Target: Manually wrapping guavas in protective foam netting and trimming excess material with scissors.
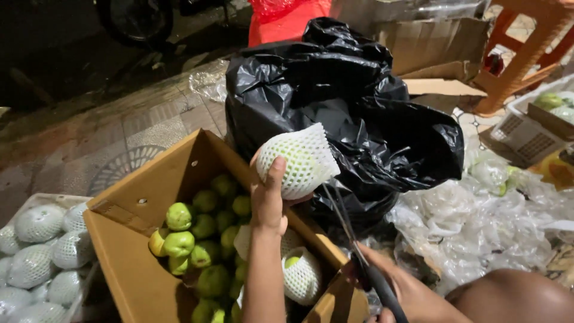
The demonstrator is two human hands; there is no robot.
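1. The left hand [267, 200] is raised over the cardboard box [128, 239], its fingers curled around a green fruit wrapped in a white foam net [297, 160]; the thumb lies across the front of the net and the fruit sits at the fingertips, above the palm.
2. The right hand [402, 288] is low at the bottom edge, clenched on the dark handles of a pair of scissors [350, 233]. The thin blades slant up and left, and their tips reach the underside of the wrapped fruit, just below the left hand.
3. One fruit is held. In the box, beside the left forearm, lies one more netted fruit [301, 274] in plain view, and a further piece of foam net shows behind the arm.
4. The box also holds a heap of bare green fruits [206, 239], more than a dozen; some are hidden, so no exact count is possible.
5. Behind the held fruit stands one large black plastic bag [359, 101].
6. At the far left, a white crate [36, 200] holds about eight netted fruits.
7. To the right lies a pile of clear plastic wrapping [478, 221].
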